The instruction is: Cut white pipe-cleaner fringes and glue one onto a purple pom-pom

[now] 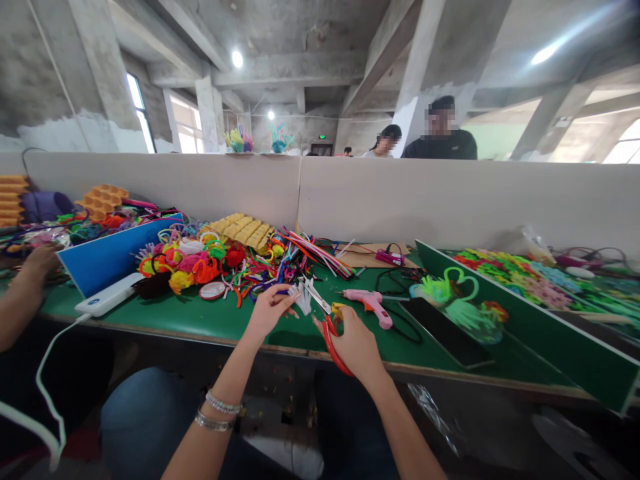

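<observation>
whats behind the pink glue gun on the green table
Behind the pink glue gun lie black cords, a flat brown cardboard sheet with a small pink tool on it, then the beige partition. What lies under the cardboard is covered.

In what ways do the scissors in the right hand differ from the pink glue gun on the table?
The scissors have red handles and metal blades; the glue gun is pink all over. The scissors are held in the right hand, raised toward the white piece held by the left hand; the glue gun lies untouched on the green table, with a black cord beside it. Both are hand tools.
</observation>
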Motion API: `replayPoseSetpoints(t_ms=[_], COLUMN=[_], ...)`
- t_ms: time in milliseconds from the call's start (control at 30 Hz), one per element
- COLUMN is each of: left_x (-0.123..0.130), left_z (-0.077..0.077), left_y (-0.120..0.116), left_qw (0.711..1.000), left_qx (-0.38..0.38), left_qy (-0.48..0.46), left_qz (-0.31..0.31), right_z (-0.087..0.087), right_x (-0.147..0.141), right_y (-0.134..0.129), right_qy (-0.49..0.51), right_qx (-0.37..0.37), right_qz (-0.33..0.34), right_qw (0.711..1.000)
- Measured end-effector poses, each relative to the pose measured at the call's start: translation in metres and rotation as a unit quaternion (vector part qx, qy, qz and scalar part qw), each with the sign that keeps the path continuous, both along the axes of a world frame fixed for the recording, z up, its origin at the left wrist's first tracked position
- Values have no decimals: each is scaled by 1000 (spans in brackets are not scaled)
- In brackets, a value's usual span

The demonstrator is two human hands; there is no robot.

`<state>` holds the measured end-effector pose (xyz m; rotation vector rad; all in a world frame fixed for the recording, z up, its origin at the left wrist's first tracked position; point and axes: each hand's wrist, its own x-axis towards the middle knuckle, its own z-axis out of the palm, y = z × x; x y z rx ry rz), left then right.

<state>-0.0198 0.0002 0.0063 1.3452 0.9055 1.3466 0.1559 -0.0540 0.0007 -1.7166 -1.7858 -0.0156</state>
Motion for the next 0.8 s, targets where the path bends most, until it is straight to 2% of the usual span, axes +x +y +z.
replayPoseSetpoints(t_ms=[267, 800], left_x=[0, 0], left_z=[0, 3], left_y=[0, -1], left_qw=[1000, 999], left_qx=[9, -19], left_qy=[-9, -35], left_qz=[-18, -36], right_z=[1, 5], right_x=[-4, -6], right_y=[-2, -4], right_qy=[-6, 15], right_qx=[5, -4], right_qz=[12, 31], right_qw=[1000, 999])
